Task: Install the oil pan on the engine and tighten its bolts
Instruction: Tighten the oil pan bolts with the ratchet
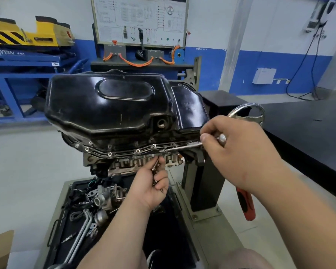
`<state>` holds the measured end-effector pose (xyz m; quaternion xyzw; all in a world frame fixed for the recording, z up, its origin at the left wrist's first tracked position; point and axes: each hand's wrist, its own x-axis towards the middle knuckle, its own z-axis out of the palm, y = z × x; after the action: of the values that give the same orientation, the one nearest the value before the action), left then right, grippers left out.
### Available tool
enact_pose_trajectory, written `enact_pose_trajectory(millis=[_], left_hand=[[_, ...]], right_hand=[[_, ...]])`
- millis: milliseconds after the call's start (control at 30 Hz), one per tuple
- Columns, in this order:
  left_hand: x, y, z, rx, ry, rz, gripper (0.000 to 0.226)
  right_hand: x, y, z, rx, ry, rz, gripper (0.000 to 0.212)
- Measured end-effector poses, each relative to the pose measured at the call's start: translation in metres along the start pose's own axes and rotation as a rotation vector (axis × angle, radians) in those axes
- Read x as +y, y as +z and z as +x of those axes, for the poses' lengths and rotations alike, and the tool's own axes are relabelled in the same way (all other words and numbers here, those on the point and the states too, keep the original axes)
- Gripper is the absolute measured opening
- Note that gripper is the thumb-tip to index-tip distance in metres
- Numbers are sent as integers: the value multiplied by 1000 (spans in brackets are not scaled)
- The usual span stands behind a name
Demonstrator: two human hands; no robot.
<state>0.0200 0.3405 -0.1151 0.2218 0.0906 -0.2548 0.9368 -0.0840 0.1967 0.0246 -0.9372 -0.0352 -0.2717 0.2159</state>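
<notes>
Black oil pan point(124, 105) seated on top of the engine point(144, 164), with a row of flange bolts point(137, 151) along its near edge. Right hand point(239, 152): thumb and fingers curled round the end of a chrome extension bar point(180, 147), whose tip meets the flange at the near right; a red handle point(245, 204) shows below the wrist. Left hand point(153, 183), just under the flange: fingers curled round several loose bolts point(155, 167)

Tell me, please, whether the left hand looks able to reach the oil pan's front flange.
Probably yes: the left hand, gripping bolts, sits just below the flange, nothing between; only the tool in the right hand occupies the spot directly above.
</notes>
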Motion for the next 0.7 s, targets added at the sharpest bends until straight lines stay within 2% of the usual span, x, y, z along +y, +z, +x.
enact_pose_trajectory(millis=[167, 267, 467, 700], left_hand=[[-38, 21, 21, -33, -55, -6, 12], [-57, 28, 34, -29, -89, 38, 23], [-75, 40, 59, -23, -122, 81, 28], [-80, 46, 79, -69, -99, 57, 12]], right_hand=[[33, -10, -2, 12, 59, 7, 11], [51, -14, -2, -9, 82, -38, 12], [81, -18, -1, 1, 165, -33, 14], [91, -9, 7, 37, 175, -34, 11]])
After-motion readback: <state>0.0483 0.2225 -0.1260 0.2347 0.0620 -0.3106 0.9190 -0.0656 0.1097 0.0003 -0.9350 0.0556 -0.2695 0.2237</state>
